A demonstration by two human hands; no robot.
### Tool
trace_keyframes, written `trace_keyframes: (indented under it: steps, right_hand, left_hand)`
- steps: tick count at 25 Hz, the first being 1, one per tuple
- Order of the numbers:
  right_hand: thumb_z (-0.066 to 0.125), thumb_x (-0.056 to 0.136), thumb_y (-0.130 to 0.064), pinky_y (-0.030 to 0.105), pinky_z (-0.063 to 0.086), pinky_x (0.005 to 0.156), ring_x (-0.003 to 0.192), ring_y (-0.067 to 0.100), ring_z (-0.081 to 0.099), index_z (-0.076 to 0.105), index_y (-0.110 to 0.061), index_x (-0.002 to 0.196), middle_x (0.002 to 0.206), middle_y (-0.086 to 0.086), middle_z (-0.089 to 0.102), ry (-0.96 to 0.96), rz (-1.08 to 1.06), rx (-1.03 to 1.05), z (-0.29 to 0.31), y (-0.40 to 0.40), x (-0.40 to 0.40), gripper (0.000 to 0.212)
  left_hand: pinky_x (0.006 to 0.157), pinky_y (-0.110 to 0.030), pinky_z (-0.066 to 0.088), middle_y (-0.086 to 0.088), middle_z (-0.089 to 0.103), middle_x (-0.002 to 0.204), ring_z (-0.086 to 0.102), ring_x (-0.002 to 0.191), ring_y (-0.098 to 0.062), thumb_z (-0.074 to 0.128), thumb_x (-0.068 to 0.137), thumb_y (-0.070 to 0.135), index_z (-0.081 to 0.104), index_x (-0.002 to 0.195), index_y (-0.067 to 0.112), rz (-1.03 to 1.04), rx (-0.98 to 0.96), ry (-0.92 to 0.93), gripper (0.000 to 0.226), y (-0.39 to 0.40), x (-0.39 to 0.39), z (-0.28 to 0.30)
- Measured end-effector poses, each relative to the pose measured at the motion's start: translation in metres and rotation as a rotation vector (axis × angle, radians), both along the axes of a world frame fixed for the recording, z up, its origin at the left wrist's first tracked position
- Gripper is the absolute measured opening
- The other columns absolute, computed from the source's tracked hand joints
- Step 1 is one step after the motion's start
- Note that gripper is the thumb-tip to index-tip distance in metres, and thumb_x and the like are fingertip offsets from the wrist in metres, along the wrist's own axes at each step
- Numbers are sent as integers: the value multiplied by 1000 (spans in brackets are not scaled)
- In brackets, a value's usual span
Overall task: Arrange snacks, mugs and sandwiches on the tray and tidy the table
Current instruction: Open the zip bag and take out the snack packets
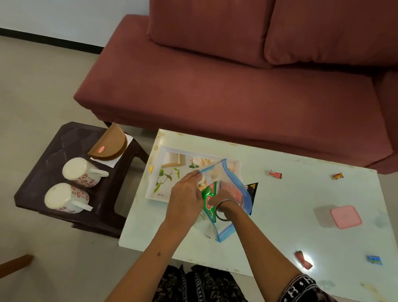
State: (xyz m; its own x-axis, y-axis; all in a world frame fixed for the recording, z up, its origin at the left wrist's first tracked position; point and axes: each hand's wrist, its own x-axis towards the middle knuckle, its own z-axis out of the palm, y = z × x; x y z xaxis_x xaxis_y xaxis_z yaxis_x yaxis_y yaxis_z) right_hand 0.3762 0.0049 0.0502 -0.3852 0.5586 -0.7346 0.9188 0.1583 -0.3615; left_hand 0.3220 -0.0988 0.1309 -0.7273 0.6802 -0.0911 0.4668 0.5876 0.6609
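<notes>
Big maroon sofa (236,80) fills the back of the room, with two fat back cushions, sitting on a pale tiled floor (20,101). There's a light wall with a dark skirting strip in the top left corner.

In front of the sofa is a low white table (298,203) with a glossy top, a bit stained round the edges, and a bright lamp reflection near the front. Just left of it stands a dark brown plastic stool (57,157).

On the far left part of the table lies a white tray (165,175) with a leaf and flower print. Over its near right corner is a clear zip bag (229,186) with blue edges, with a green snack packet (209,196) and something reddish inside. A black packet (252,189) pokes out from behind it.

The left hand (184,197) is pinching the bag's top rim. The right hand (223,200), bangles on the wrist, is shoved down inside the bag, so I can't tell how its fingers are set.

The stool holds two white mugs (80,172) with red flowers, lying on their sides, handles pointing right, and a brown half-round sandwich box (108,143) on a white napkin.

Right side of the table: a pink lidded box (345,216), and small wrappers well apart, with red ones (275,174), an orange one (338,175) and a blue one (374,260).
</notes>
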Motion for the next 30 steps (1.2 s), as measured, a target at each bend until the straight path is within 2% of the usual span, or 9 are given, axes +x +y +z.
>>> trace_keyframes:
  steps: [2,5,10,13,15,17,20,24,30]
  right_hand:
    - [52,88,-18,35,46,90,112,32,55,48,2,120,124,19,57,37,-12,45,8,-5,-4,38]
    - [57,84,-24,32,45,73,84,29,57,61,-2,96,97,16,65,74,45,190,43,-8,-12,26]
    - [65,77,-40,25,38,57,71,23,61,74,-12,77,63,3,63,324,39,348,158,20,7,29]
    - [75,71,-26,23,45,64,67,11,62,76,-21,77,64,-4,67,540,-68,426,219,42,26,8]
    - [76,67,-18,24,48,67,66,9,63,76,-24,76,65,-7,67,621,-165,502,232,57,33,11]
    - [74,67,-14,25,48,68,65,12,62,74,-24,73,62,-8,65,583,-213,600,221,71,33,11]
    - [66,70,-7,25,45,71,71,19,61,72,-21,70,64,-1,64,393,-196,651,168,88,20,15]
    - [56,74,-1,36,53,83,88,33,65,77,-15,78,87,13,74,250,-220,558,68,104,-3,25]
    - [66,76,0,43,56,83,88,33,68,76,-8,87,95,18,73,337,-480,177,-43,125,-15,17]
  left_hand:
    - [103,-27,39,-9,57,131,53,122,-20,56,85,2,54,126,7,2,3,9,41,-5,-1,-1]
    - [103,-28,40,-12,59,128,56,118,-23,58,84,1,55,124,5,15,-7,38,40,-7,-6,-5]
    - [98,-30,45,-10,64,121,61,108,-24,64,82,8,59,119,6,45,-53,82,38,-3,-13,-5]
    - [91,-36,49,-16,67,112,62,101,-31,61,80,1,61,112,1,116,-53,72,32,-5,-23,1]
    - [87,-40,51,-20,67,106,63,96,-35,61,80,0,61,110,-2,151,-64,61,30,-7,-31,5]
    - [85,-42,52,-20,66,105,63,95,-34,62,81,4,60,111,-1,187,-89,30,30,-9,-39,7]
    - [87,-41,52,-16,64,111,61,100,-31,60,83,7,57,116,4,224,-143,-23,34,-11,-48,7]
    - [92,-40,50,-14,63,117,60,106,-28,59,84,7,55,120,5,224,-173,-40,36,-14,-61,1]
    - [101,-41,46,-13,59,127,57,114,-28,51,85,0,54,125,4,206,-179,-29,40,-15,-72,-9]
